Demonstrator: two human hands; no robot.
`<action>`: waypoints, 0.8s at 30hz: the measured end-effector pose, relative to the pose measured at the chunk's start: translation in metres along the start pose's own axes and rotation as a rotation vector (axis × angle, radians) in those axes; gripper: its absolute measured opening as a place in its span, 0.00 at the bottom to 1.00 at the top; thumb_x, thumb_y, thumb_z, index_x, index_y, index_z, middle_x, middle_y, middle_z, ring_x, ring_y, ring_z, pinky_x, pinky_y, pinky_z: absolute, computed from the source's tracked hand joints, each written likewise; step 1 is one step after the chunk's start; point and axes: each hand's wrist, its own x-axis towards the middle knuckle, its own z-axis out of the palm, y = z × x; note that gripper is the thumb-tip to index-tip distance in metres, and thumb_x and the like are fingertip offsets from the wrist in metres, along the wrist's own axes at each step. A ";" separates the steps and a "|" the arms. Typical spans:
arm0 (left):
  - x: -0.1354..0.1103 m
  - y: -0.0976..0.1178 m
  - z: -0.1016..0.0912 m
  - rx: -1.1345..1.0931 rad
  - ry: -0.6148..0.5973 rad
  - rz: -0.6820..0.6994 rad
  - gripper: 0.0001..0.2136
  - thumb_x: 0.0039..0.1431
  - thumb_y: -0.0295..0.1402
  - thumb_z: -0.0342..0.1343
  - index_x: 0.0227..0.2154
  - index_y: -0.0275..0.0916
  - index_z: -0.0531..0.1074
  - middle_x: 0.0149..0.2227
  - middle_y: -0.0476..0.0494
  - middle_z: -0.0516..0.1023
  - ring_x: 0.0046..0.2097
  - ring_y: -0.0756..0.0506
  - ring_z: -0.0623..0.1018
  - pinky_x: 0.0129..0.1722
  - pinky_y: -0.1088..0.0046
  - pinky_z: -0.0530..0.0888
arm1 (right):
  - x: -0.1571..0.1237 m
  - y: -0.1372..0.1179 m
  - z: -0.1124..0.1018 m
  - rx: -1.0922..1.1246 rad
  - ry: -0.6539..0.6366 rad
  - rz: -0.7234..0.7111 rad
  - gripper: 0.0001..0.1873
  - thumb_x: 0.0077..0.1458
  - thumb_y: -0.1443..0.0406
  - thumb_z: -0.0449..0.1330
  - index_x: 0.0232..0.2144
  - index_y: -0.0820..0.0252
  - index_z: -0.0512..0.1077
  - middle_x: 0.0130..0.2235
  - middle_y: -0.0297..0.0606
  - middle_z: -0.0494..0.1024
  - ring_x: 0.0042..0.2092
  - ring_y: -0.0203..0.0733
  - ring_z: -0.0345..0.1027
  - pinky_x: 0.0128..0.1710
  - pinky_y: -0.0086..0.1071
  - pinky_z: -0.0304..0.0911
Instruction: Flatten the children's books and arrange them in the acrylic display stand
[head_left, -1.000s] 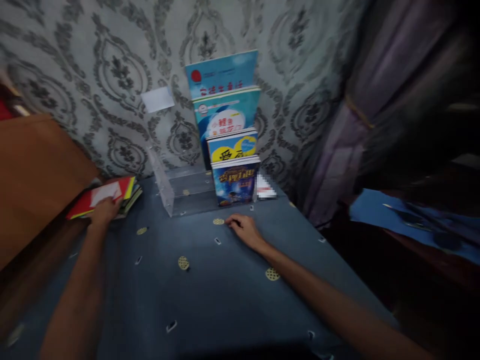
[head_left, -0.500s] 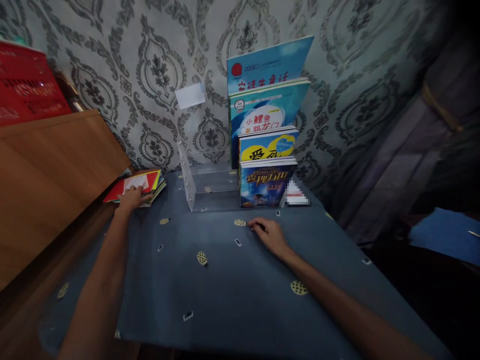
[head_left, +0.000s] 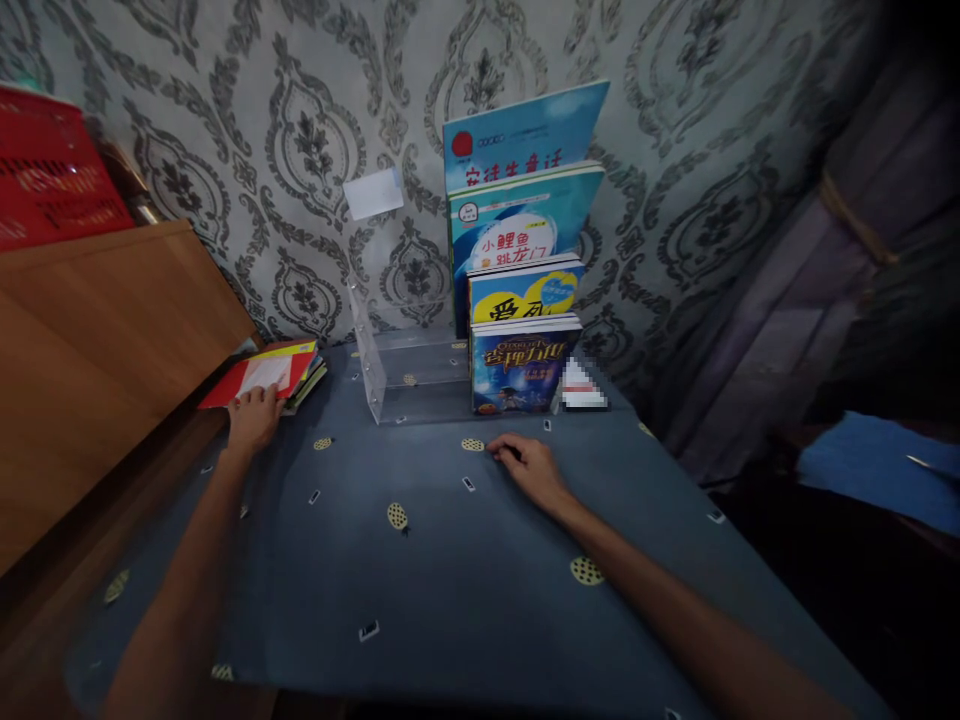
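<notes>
At the left side of the table, my left hand (head_left: 253, 418) has its fingers over the near edge of a red-covered book (head_left: 226, 383) with a pale panel. That book lies on a small stack of books (head_left: 307, 385); my thumb is partly hidden at its edge. My right hand (head_left: 531, 470) rests on the tablecloth with fingers loosely curled, nothing visible in them. Behind it, several upright books stand in tiers on a clear acrylic rack (head_left: 373, 385): a dark blue one (head_left: 517, 385) in front, then a yellow-and-blue one (head_left: 491, 297), and taller blue ones (head_left: 517, 135) behind.
A wooden cabinet (head_left: 112, 360) borders the table on the left, with a red box (head_left: 56, 170) on top. A white card (head_left: 373, 194) is at the rack's upper left. Patterned wallpaper is behind; a curtain (head_left: 780, 310) hangs at right. A blurred white object (head_left: 583, 388) sits beside the rack.
My left hand has drawn back from the middle of the red book towards its near edge. The view has shifted slightly. My right hand stays in place on the table.
</notes>
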 end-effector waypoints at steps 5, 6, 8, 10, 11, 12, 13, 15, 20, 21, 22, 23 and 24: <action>-0.005 -0.001 0.007 -0.100 0.051 -0.053 0.26 0.70 0.40 0.45 0.66 0.32 0.60 0.65 0.23 0.65 0.64 0.28 0.66 0.60 0.41 0.64 | -0.001 -0.003 -0.002 -0.005 -0.004 0.010 0.16 0.53 0.65 0.52 0.33 0.57 0.81 0.33 0.40 0.84 0.36 0.47 0.77 0.40 0.38 0.69; -0.003 0.000 0.007 -0.122 0.059 -0.071 0.28 0.69 0.39 0.46 0.67 0.31 0.58 0.67 0.22 0.61 0.66 0.27 0.63 0.61 0.39 0.62 | -0.001 -0.004 -0.002 -0.004 -0.002 0.010 0.16 0.53 0.65 0.52 0.32 0.56 0.81 0.33 0.39 0.84 0.36 0.47 0.77 0.40 0.38 0.69; 0.001 0.003 0.008 -0.169 0.060 -0.114 0.30 0.68 0.37 0.47 0.69 0.32 0.54 0.70 0.21 0.55 0.70 0.27 0.58 0.62 0.34 0.60 | -0.001 -0.004 -0.002 -0.003 -0.003 0.007 0.15 0.53 0.65 0.53 0.32 0.56 0.81 0.33 0.39 0.84 0.36 0.47 0.78 0.41 0.38 0.70; 0.005 0.006 0.009 -0.218 0.037 -0.147 0.28 0.69 0.35 0.45 0.70 0.35 0.55 0.70 0.23 0.56 0.70 0.27 0.57 0.62 0.31 0.58 | -0.001 -0.004 -0.002 -0.005 -0.004 0.007 0.16 0.53 0.64 0.53 0.32 0.56 0.81 0.33 0.39 0.83 0.37 0.48 0.78 0.42 0.39 0.70; 0.006 0.007 0.010 -0.239 0.025 -0.154 0.27 0.69 0.34 0.44 0.69 0.37 0.56 0.69 0.24 0.59 0.70 0.28 0.58 0.62 0.30 0.57 | -0.001 -0.004 -0.002 -0.006 -0.006 0.008 0.16 0.53 0.64 0.53 0.32 0.56 0.81 0.33 0.39 0.83 0.37 0.48 0.78 0.42 0.39 0.70; 0.006 0.008 0.010 -0.252 0.018 -0.157 0.26 0.69 0.33 0.42 0.69 0.38 0.57 0.68 0.24 0.61 0.69 0.28 0.60 0.61 0.30 0.57 | -0.001 -0.004 -0.002 -0.005 -0.007 0.011 0.16 0.53 0.64 0.53 0.32 0.56 0.81 0.33 0.39 0.83 0.37 0.48 0.78 0.43 0.39 0.70; 0.006 0.008 0.009 -0.257 0.016 -0.152 0.26 0.69 0.31 0.41 0.69 0.38 0.58 0.68 0.24 0.62 0.69 0.28 0.61 0.61 0.29 0.58 | -0.001 -0.004 -0.002 -0.002 -0.008 0.012 0.16 0.53 0.64 0.52 0.32 0.56 0.81 0.33 0.39 0.84 0.37 0.48 0.78 0.43 0.40 0.70; 0.003 0.009 0.008 -0.251 0.021 -0.138 0.27 0.68 0.30 0.41 0.69 0.38 0.58 0.66 0.24 0.64 0.68 0.28 0.62 0.61 0.29 0.58 | -0.001 -0.004 -0.002 0.004 -0.006 0.009 0.16 0.53 0.64 0.52 0.33 0.56 0.81 0.33 0.39 0.84 0.38 0.48 0.78 0.43 0.40 0.70; -0.014 0.008 0.007 -0.256 0.016 -0.127 0.27 0.68 0.30 0.40 0.70 0.39 0.56 0.69 0.25 0.61 0.70 0.29 0.60 0.61 0.29 0.58 | -0.001 -0.004 -0.001 0.006 -0.001 -0.003 0.16 0.53 0.64 0.53 0.32 0.56 0.81 0.33 0.39 0.83 0.36 0.48 0.77 0.43 0.39 0.70; -0.018 0.008 0.007 -0.260 0.015 -0.128 0.28 0.68 0.30 0.40 0.70 0.39 0.56 0.69 0.26 0.60 0.70 0.29 0.59 0.62 0.30 0.58 | -0.001 -0.004 -0.001 0.005 -0.001 -0.001 0.16 0.53 0.64 0.52 0.32 0.56 0.81 0.32 0.39 0.83 0.36 0.48 0.77 0.42 0.39 0.70; -0.023 0.008 0.008 -0.264 0.014 -0.128 0.28 0.68 0.30 0.40 0.70 0.38 0.55 0.70 0.25 0.59 0.71 0.29 0.58 0.62 0.30 0.58 | -0.001 -0.005 -0.001 0.005 0.000 0.002 0.16 0.53 0.64 0.52 0.32 0.56 0.81 0.32 0.39 0.83 0.36 0.47 0.77 0.42 0.39 0.70; -0.027 0.009 0.009 -0.268 0.015 -0.128 0.28 0.68 0.30 0.40 0.70 0.37 0.55 0.70 0.25 0.58 0.71 0.29 0.57 0.63 0.30 0.58 | -0.001 -0.005 -0.001 0.005 -0.001 0.002 0.16 0.53 0.64 0.52 0.32 0.56 0.81 0.32 0.39 0.83 0.36 0.47 0.77 0.42 0.39 0.70; -0.030 0.010 0.011 -0.275 0.017 -0.129 0.28 0.68 0.31 0.39 0.70 0.36 0.55 0.71 0.25 0.57 0.72 0.29 0.56 0.63 0.31 0.57 | -0.001 -0.005 -0.001 0.003 -0.003 0.002 0.16 0.53 0.65 0.52 0.32 0.56 0.81 0.32 0.39 0.83 0.36 0.47 0.77 0.41 0.38 0.70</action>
